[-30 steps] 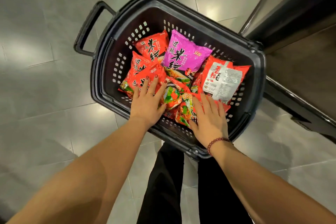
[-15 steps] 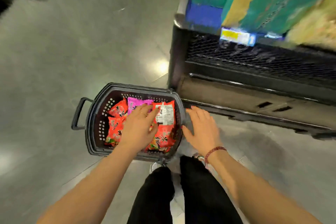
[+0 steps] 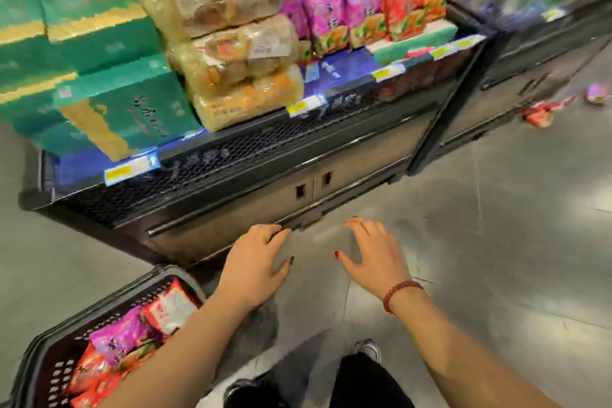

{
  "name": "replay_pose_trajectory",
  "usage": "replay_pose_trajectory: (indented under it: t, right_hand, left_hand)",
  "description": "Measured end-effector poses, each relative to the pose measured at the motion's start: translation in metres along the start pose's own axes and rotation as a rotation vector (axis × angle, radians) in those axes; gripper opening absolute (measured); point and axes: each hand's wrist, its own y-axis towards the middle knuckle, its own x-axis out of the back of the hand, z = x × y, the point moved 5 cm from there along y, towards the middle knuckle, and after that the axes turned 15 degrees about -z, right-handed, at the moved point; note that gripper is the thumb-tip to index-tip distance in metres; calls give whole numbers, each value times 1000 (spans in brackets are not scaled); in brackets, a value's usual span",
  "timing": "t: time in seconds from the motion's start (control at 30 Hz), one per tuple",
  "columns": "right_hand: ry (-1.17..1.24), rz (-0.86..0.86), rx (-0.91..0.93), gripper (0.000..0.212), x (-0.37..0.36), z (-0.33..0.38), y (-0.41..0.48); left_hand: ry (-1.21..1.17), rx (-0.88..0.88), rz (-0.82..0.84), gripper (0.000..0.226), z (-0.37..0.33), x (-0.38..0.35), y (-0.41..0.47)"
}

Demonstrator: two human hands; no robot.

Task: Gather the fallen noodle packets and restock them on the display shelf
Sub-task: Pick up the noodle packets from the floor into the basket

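Noodle packets (image 3: 124,338) are shiny red and pink pouches, kinda blurry, piled in the black slotted basket (image 3: 59,378) sitting on the floor (image 3: 496,242) in front of the shelf's (image 3: 231,156) left end. More like them stand on the shelf's right side. The left hand (image 3: 255,262) and right hand (image 3: 374,255) hover below the shelf, fingers loosely spread, holding nothing.

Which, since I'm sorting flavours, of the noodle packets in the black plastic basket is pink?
The pink plastic noodle packet in the middle of the black plastic basket; the red packets beside it, including the white-labelled one, are not pink.
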Motion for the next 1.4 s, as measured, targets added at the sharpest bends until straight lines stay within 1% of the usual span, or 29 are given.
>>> replay_pose_trajectory:
  t: [0.1,0.27,0.5,0.6,0.77,0.93,1.1,1.27,1.4]
  right_hand:
    - [-1,-41,-107,53,39,-81,1]
    - [-33,-103,-242,50,101,-200,-2]
    - [-72,-214,-442,54,170,-323,7]
    - [-95,-280,-512,54,196,-367,18]
    - [-125,-378,-587,52,225,-440,62]
    - [-165,-394,-628,51,249,-520,134]
    - [-148,-417,-706,51,276,-592,191]
    - [-141,-407,-754,51,298,-671,226]
    - [-130,-404,-773,51,312,-751,253]
  left_hand:
    - [-26,-103,21,50,-73,-31,57]
    - [-92,-220,33,50,-185,-76,137]
    - [-147,-420,68,50,-307,-115,235]
    - [-173,-504,62,50,-348,-133,281]
    - [-212,-575,45,52,-411,-172,373]
    - [-247,-644,58,54,-462,-214,482]
    - [-282,-732,107,50,-509,-253,575]
    - [-310,-711,129,51,-563,-293,646]
    - [-317,-702,130,53,-613,-334,701]
